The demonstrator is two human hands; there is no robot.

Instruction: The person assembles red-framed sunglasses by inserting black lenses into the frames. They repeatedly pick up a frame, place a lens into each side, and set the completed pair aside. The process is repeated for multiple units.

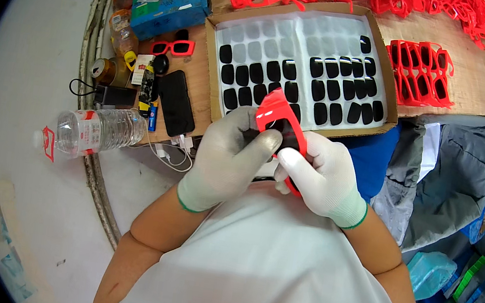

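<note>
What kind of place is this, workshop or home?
Most likely a small assembly workbench for sunglasses. A cardboard tray holds rows of dark lenses, bare red frames are stacked on the wooden bench, and the gloved left hand and right hand hold one red frame.

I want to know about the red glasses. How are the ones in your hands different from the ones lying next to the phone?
The red frame in the hands is gripped by the left hand and the right hand, tilted on end; the finished sunglasses lie flat on the table, untouched. The finished sunglasses show two dark lenses side by side; the held frame is partly hidden by fingers, so its lenses cannot be counted. Both are bright red plastic.
</note>
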